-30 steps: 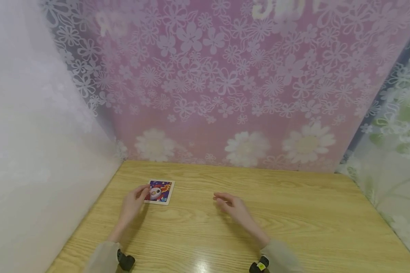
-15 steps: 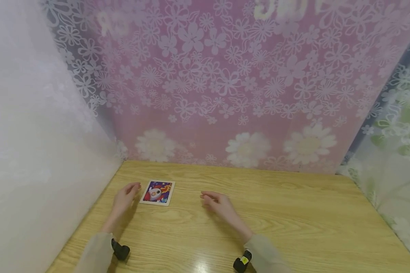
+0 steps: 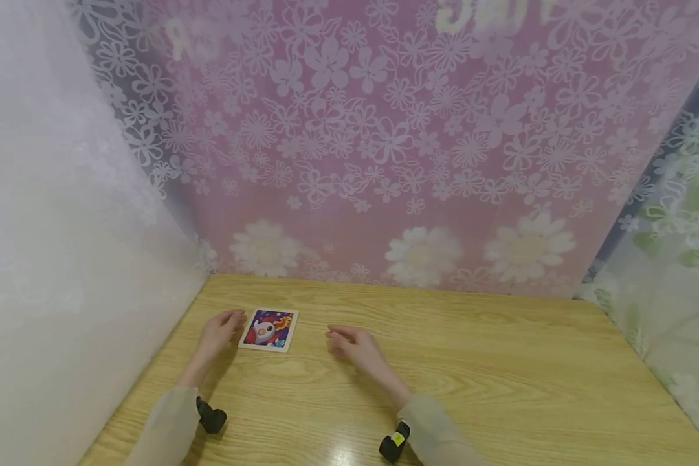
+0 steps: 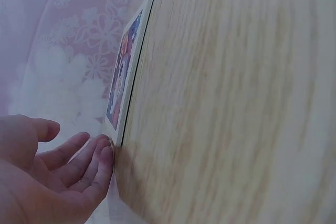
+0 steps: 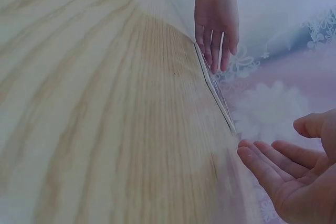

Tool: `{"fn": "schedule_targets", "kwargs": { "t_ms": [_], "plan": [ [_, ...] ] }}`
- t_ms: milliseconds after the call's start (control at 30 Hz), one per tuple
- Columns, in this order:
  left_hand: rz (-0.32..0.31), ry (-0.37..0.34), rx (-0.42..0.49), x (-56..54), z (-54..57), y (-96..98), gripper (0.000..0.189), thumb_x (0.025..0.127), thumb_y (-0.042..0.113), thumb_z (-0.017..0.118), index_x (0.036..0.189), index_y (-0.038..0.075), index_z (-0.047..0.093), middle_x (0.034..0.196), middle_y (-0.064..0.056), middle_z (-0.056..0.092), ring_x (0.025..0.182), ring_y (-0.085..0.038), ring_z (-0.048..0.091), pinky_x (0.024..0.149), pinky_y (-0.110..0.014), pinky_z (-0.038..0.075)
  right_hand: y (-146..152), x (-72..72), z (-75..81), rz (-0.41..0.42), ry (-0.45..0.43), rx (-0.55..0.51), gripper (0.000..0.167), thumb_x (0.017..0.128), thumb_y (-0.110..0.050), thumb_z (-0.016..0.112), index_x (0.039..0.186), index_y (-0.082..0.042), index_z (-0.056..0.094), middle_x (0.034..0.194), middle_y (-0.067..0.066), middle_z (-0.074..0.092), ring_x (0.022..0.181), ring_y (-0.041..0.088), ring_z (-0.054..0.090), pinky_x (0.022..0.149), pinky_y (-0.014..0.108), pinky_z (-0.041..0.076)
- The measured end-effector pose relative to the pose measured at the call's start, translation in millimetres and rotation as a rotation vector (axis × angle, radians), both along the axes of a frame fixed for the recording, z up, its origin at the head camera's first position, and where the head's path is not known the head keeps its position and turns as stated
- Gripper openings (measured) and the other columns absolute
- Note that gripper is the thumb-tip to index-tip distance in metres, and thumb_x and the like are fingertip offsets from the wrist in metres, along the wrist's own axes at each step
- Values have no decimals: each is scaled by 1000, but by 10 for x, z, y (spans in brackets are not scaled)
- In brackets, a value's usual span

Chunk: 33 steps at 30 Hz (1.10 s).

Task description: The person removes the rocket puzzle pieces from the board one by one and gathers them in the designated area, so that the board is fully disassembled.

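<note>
A flat, square picture board (image 3: 269, 329) with a white border lies on the table, left of the middle. Its picture shows a white and red rocket with an orange flame on dark purple. At its left edge is my left hand (image 3: 217, 334), fingers loosely bent with nothing in them. In the left wrist view, the fingertips (image 4: 106, 150) come up close to the near corner of the board (image 4: 126, 72); whether they touch it I cannot tell. To the right of the board, apart from it, my right hand (image 3: 356, 349) hovers with relaxed fingers and holds nothing.
The wood-grain table (image 3: 501, 369) runs back to a pink flowered curtain (image 3: 384, 129). A whitish sheet (image 3: 81, 226) borders it on the left, and a flowered sheet (image 3: 676, 259) on the right. Each wrist carries a small black camera (image 3: 211, 416).
My left fingers have come off the board's left part to just beside its edge. My right hand has moved left towards the board. The board has not visibly shifted.
</note>
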<state>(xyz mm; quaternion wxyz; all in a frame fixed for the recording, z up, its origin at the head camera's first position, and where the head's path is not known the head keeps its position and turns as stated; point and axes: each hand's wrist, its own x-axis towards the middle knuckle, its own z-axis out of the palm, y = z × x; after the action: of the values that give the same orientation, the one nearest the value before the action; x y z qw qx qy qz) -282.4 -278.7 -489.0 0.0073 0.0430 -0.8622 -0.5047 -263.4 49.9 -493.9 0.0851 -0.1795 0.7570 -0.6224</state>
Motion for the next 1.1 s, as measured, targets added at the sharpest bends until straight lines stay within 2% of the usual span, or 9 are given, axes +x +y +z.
{"fn": "schedule_targets", "kwargs": {
  "t_ms": [100, 367, 700, 933, 1100],
  "plan": [
    [6, -8, 2, -29, -11, 5, 50, 112, 27, 39, 142, -11, 48, 137, -30, 58, 120, -41, 61, 95, -43, 55, -36, -13, 15, 2, -22, 5, 42, 107, -14, 52, 141, 11, 52, 131, 25, 64, 107, 39, 69, 87, 37, 59],
    [32, -15, 50, -53, -31, 63, 48, 111, 25, 40, 139, -13, 50, 135, -32, 58, 121, -42, 61, 94, -43, 56, -124, -37, 30, -1, -73, -7, 44, 108, -17, 50, 142, 11, 50, 132, 27, 63, 109, 39, 69, 88, 41, 59],
    [37, -2, 70, -91, -51, 91, 43, 111, 20, 40, 134, -12, 57, 130, -30, 62, 116, -39, 65, 91, -39, 58, -250, -97, -19, 14, -189, -110, 44, 109, -14, 48, 142, 15, 46, 136, 31, 58, 115, 41, 65, 90, 39, 58],
    [39, -20, 54, -58, -14, 125, 41, 110, 20, 42, 130, -10, 61, 127, -28, 65, 115, -38, 65, 91, -41, 57, -316, -84, -39, 18, -203, -130, 45, 109, -12, 46, 142, 17, 45, 137, 33, 56, 119, 43, 63, 93, 41, 56],
    [21, -31, 85, -48, 14, 174, 40, 110, 18, 42, 128, -12, 61, 125, -29, 65, 115, -38, 65, 91, -41, 58, -346, -68, -32, 4, -215, -128, 45, 109, -14, 46, 143, 17, 44, 137, 33, 56, 120, 42, 62, 93, 42, 56]
  ]
}}
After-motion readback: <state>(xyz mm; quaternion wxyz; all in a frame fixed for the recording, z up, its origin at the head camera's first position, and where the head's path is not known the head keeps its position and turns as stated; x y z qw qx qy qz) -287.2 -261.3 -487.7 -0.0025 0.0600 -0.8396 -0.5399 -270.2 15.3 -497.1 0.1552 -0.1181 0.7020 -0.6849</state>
